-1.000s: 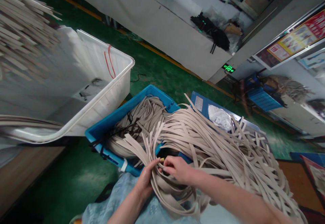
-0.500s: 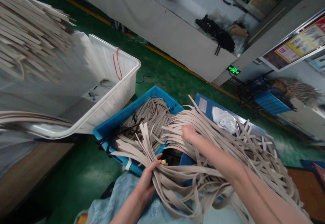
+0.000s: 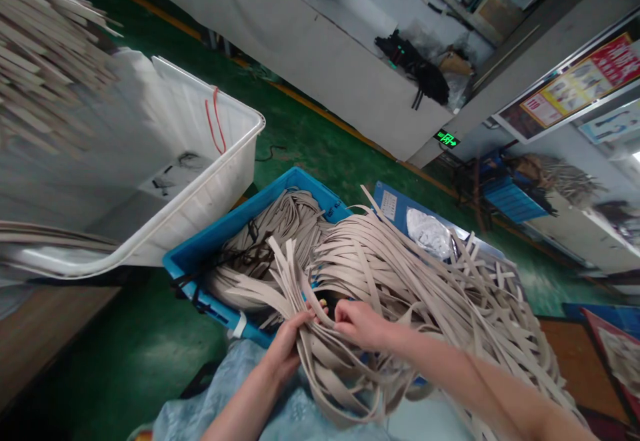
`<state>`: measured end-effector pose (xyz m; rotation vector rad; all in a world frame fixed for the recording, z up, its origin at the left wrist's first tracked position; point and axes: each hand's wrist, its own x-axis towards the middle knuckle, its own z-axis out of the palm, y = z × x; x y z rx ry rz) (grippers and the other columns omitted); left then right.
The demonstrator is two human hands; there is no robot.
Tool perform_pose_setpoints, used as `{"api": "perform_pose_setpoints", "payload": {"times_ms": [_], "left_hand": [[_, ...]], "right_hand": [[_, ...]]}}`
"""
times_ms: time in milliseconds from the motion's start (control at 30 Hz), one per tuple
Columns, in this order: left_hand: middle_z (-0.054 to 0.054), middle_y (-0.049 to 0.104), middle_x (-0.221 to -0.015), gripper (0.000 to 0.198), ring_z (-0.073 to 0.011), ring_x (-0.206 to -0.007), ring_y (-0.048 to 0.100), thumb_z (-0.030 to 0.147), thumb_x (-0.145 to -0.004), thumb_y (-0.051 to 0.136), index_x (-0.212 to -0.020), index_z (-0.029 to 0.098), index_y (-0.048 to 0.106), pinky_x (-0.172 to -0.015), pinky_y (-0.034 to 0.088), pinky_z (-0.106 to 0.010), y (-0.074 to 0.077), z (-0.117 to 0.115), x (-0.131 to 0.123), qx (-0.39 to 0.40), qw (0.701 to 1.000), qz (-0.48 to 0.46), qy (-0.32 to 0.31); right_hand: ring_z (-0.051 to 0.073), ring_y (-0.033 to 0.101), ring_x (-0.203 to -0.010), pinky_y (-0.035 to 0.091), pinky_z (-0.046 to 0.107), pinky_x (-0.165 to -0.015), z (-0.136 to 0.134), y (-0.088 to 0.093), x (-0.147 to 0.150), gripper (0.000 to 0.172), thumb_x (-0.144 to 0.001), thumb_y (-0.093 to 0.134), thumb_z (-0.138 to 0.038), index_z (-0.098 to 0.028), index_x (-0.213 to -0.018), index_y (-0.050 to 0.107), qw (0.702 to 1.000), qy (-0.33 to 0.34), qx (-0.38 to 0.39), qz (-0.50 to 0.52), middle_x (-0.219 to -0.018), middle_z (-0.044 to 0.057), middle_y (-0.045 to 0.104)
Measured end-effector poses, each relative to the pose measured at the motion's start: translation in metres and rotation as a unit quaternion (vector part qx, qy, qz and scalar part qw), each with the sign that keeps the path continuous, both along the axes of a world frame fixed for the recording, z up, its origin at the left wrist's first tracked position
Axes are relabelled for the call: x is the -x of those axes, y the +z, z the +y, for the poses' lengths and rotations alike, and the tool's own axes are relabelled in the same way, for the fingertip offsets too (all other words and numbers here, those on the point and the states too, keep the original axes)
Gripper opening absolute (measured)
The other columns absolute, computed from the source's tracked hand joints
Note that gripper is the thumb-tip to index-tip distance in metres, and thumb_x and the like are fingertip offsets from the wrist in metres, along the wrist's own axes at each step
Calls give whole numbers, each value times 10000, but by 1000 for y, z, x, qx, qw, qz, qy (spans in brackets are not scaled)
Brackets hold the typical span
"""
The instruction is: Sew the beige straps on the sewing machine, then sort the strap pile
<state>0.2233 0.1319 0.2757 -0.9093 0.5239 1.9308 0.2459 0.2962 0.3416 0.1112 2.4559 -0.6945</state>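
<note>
A bunch of flat beige straps (image 3: 287,281) passes through my left hand (image 3: 289,342), whose fingers are wrapped round it; the strap ends fan out above the grip and loops hang below. Something small and yellow shows at my left fingertips. Close beside it, my right hand (image 3: 361,324) is closed on a single beige strap (image 3: 320,311) at the edge of the bunch. Behind and to the right, a large pile of loose beige straps (image 3: 425,261) spreads over a blue surface. More straps lie in the blue crate (image 3: 220,224) just ahead.
At left stands a large white bin (image 3: 200,181) with bundles of pale strips (image 3: 45,61) above it. A silvery plastic packet (image 3: 427,233) lies behind the strap pile. Farther back are a grey-covered bench (image 3: 310,61) and the green floor (image 3: 310,127).
My right hand has moved from the strap pile down toward my left hand, bringing a strap to the bunch. My left hand keeps its grip. The view has shifted slightly.
</note>
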Motion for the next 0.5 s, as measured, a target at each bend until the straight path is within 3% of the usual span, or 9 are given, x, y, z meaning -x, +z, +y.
{"api": "perform_pose_setpoints", "payload": {"times_ms": [167, 233, 367, 433, 500], "left_hand": [[-56, 741, -857, 294, -273, -905, 720, 50, -791, 586, -1043, 196, 620, -804, 578, -374, 4, -5, -6, 1, 1000, 19, -12], [-53, 733, -798, 184, -289, -898, 720, 91, -807, 603, -955, 200, 622, -787, 580, -387, 3, -10, -8, 20, 1000, 18, -8], [-48, 720, -749, 148, -310, -887, 717, 124, -757, 684, -866, 198, 616, -824, 565, -399, 4, -24, -16, 39, 999, 15, -17], [-37, 717, -742, 218, -311, -899, 712, 130, -689, 749, -853, 195, 621, -875, 544, -403, 8, -29, -20, 19, 999, 16, -29], [-26, 714, -735, 266, -309, -926, 702, 145, -625, 799, -823, 188, 626, -931, 514, -409, 12, -34, -23, -11, 999, 16, -43]], "right_hand": [[104, 499, -665, 354, 211, -618, -8, -6, -6, 69, -797, 643, -133, -165, -749, 605, 995, -83, 52, -20, -705, -31, 589], [108, 518, -673, 378, 213, -621, 4, -5, -2, 44, -778, 668, -136, -163, -803, 644, 994, -92, 40, -35, -736, -21, 609], [145, 585, -810, 453, 240, -737, 43, 1, -4, 231, -666, 759, -137, -159, -878, 671, 996, -69, 10, -48, -887, 16, 659], [147, 613, -838, 474, 241, -761, 57, 2, -5, 129, -768, 689, -199, -156, -889, 674, 986, -88, 72, -122, -892, 23, 675], [142, 632, -830, 487, 236, -743, 62, -1, -2, 163, -897, 548, -253, -147, -922, 669, 974, -97, 107, -174, -878, 32, 684]]}}
